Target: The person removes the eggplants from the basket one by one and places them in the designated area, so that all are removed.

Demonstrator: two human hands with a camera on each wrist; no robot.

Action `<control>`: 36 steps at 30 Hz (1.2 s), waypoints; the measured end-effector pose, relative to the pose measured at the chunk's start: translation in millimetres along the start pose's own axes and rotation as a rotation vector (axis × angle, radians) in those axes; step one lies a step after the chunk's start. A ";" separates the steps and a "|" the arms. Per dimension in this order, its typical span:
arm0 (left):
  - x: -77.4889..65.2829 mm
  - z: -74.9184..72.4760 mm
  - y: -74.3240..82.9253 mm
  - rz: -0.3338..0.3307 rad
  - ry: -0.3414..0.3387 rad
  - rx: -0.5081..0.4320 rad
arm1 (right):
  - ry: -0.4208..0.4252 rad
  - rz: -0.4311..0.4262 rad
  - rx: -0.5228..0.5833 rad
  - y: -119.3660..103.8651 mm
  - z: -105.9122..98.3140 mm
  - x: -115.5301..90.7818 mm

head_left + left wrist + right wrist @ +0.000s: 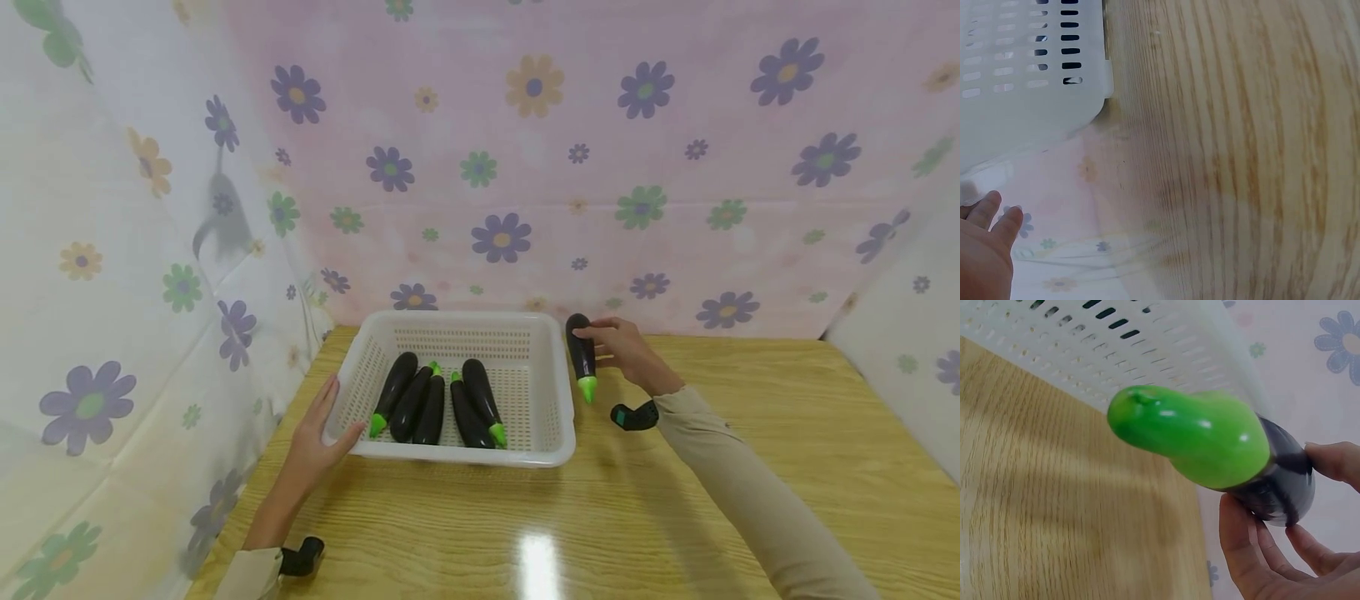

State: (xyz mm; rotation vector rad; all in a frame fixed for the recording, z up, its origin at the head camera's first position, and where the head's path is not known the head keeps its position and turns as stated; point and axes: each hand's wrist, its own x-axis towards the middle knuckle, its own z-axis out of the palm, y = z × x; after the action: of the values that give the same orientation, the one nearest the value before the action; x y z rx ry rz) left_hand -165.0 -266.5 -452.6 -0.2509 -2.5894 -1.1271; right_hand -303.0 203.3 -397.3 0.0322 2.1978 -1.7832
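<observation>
My right hand (624, 352) holds a glossy dark eggplant (582, 350) beside the basket's right wall, thumb on one side and fingers on the other. The eggplant's bright green stem end (1191, 434) points down toward the front of the table and fills the middle of the right wrist view. At the left front corner of the white plastic basket (465, 457), my left hand (318, 437) rests with fingers extended along the outside and thumb over the rim. Several more eggplants (480, 392) lie inside the basket, toward its left and middle.
The basket stands on a wood-grain table (735, 433) near its back edge. Flower-printed cloth (570, 200) hangs behind and on both sides. A small black device (634, 415) sits at the right wrist, and another (303, 557) at the left.
</observation>
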 end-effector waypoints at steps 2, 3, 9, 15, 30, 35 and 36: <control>-0.2 0.3 -0.8 -0.002 0.000 0.002 | 0.011 0.002 0.000 3.1 0.7 1.8; -0.4 0.3 -0.8 -0.001 -0.001 0.001 | 0.017 0.004 0.001 4.4 1.0 2.4; -3.0 0.0 -1.4 -0.002 0.000 0.001 | 0.030 -0.005 -0.005 10.4 3.1 4.8; -4.9 0.2 -2.4 0.006 0.021 0.000 | 0.057 0.002 -0.029 15.1 5.7 6.8; -6.0 3.4 -1.6 0.016 0.032 -0.006 | 0.166 0.015 -0.027 45.8 11.0 25.3; -2.2 1.3 -0.4 0.014 0.013 0.001 | 0.197 -0.006 -0.056 49.7 12.2 26.3; -1.2 0.8 0.2 0.013 0.011 -0.001 | 0.203 -0.011 -0.068 50.0 12.5 26.9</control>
State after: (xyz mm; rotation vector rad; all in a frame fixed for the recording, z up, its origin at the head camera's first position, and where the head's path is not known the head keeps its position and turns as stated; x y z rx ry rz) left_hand -163.9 -265.8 -453.4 -0.2604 -2.5740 -1.1222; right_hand -315.2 197.8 -453.8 0.1942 2.4004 -1.7797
